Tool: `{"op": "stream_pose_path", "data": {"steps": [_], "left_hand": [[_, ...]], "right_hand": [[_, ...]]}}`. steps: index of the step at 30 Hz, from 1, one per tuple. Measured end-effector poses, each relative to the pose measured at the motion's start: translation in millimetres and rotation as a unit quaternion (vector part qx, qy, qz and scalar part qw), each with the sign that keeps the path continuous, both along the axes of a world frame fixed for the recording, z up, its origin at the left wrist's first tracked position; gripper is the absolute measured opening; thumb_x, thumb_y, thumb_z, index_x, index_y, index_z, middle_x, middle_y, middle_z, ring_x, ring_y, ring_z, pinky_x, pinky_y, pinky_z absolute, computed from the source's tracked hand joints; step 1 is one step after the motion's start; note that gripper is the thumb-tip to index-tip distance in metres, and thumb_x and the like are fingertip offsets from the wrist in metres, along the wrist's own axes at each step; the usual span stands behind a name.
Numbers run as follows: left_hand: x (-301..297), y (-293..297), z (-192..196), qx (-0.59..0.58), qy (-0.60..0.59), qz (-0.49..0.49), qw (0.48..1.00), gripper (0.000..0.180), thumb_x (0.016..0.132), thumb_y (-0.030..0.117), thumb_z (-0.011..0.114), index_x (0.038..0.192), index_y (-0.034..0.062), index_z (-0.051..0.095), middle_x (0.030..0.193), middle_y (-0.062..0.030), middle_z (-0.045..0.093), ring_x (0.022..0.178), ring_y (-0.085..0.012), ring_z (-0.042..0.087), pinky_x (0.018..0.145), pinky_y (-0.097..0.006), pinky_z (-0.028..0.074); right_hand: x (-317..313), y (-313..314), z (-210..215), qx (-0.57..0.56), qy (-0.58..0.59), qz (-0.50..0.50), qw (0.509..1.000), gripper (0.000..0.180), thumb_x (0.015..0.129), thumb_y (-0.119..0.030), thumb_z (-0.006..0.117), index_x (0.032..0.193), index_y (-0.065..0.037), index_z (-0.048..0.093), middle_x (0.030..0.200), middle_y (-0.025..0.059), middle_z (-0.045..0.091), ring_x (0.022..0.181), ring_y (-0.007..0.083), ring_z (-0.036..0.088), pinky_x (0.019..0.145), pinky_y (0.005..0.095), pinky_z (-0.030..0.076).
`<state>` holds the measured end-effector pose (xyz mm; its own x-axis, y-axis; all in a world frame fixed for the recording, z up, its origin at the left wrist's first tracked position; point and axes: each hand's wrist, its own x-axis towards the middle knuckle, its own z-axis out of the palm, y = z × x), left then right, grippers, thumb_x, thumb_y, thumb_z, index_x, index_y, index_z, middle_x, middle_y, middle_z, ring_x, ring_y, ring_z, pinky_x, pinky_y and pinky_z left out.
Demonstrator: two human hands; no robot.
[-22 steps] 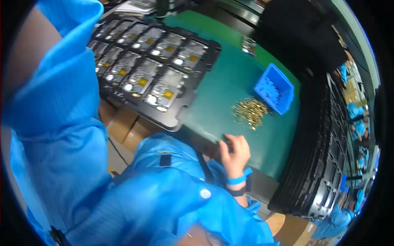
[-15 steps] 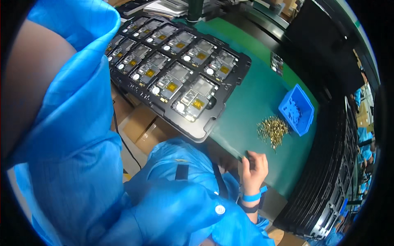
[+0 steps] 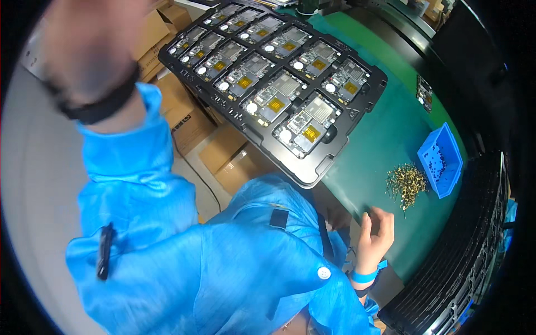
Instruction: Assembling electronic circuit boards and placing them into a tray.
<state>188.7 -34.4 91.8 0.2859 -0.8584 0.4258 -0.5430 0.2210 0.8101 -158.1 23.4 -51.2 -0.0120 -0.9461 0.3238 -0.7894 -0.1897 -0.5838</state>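
My left hand (image 3: 92, 42) is raised close to the camera at the upper left, smeared by motion, with a black band at its wrist. Its fingers cannot be made out. At the near edge of the green mat, my right hand (image 3: 375, 237) rests with loosely bent fingers and the thumb apart, nothing visible in it. A blue strap circles that wrist. Beyond it lies a loose pile of small gold-coloured metal pieces (image 3: 406, 184). Left of that, a black tray (image 3: 312, 174) holds several circuit boards (image 3: 309, 125) in rows, each with an amber patch and a white round spot.
A blue bin (image 3: 441, 162) with small dark bits stands beside the metal pieces. A single circuit board (image 3: 424, 93) lies farther back on the green mat (image 3: 365, 167). Stacked black trays (image 3: 463, 245) rise at the right. Cardboard boxes (image 3: 187, 120) sit below the tray's left side.
The view has shifted, so tray, bin and mat appear farther right. My left arm has swung, bringing its blurred hand into view at the upper left. My right hand stays at the mat's edge.
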Motion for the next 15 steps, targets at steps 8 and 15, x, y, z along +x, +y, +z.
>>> {"op": "stream_pose_path", "data": {"steps": [8, 15], "left_hand": [[-5.3, -27.9, -115.2, 0.025, -0.326, -0.270, 0.906, 0.033, 0.075, 0.014, 0.061, 0.105, 0.0021, 0.055, 0.109, -0.0136, 0.054, 0.102, -0.0299, 0.050, 0.088, -0.037, 0.041], [-13.5, -36.1, -138.2, 0.026, -0.291, -0.292, 0.911, 0.034, 0.077, 0.011, 0.058, 0.109, 0.0025, 0.052, 0.116, -0.0146, 0.049, 0.109, -0.0307, 0.045, 0.093, -0.039, 0.036]], "right_hand": [[48.9, -24.9, 38.2, -0.020, 0.043, 0.149, 0.988, 0.031, 0.067, -0.008, 0.065, 0.097, -0.004, 0.054, 0.092, 0.0129, 0.054, 0.090, 0.0321, 0.050, 0.080, 0.0392, 0.039], [95.5, -66.5, 40.9, -0.059, 0.062, 0.230, 0.969, 0.030, 0.067, -0.009, 0.065, 0.095, -0.005, 0.055, 0.094, 0.0112, 0.054, 0.087, 0.0300, 0.052, 0.078, 0.0382, 0.040]]}}
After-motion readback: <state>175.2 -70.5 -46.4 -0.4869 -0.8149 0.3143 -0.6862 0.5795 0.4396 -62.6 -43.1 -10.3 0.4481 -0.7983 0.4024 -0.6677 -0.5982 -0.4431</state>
